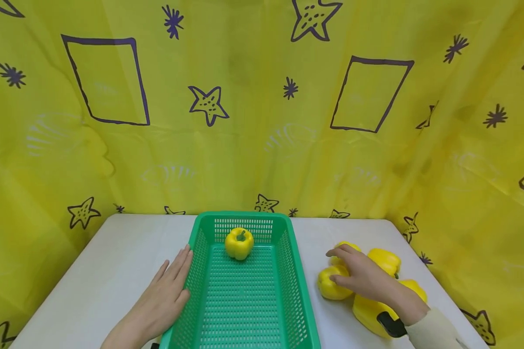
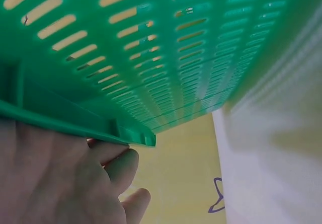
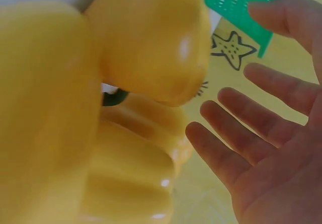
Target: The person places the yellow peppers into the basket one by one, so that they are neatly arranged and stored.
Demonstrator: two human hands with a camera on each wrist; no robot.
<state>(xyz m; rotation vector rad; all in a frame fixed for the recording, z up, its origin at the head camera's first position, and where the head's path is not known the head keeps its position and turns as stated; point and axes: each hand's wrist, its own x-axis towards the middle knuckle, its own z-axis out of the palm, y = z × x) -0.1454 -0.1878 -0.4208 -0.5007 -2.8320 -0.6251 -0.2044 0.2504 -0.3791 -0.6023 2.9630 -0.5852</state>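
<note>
A green plastic basket [image 1: 240, 310] stands mid-table with one yellow bell pepper [image 1: 238, 244] near its far end. My left hand [image 1: 159, 293] rests with straight fingers along the basket's left rim; the left wrist view shows its fingers [image 2: 121, 171] against the outside of that rim. Over a group of several yellow peppers to the right of the basket hovers my right hand [image 1: 364, 274], its fingers spread. Nearest to it is a yellow bell pepper [image 1: 332, 283], partly behind the thumb. In the right wrist view, the spread hand [image 3: 271, 138] holds nothing, apart from the peppers [image 3: 151, 43].
A white table [image 1: 100, 271] carries everything. Behind it and at both sides hangs a yellow curtain [image 1: 253, 160] printed with stars and rectangles. More yellow peppers [image 1: 384, 261] lie beside and under the right forearm, and a dark band [image 1: 391, 325] is on that wrist.
</note>
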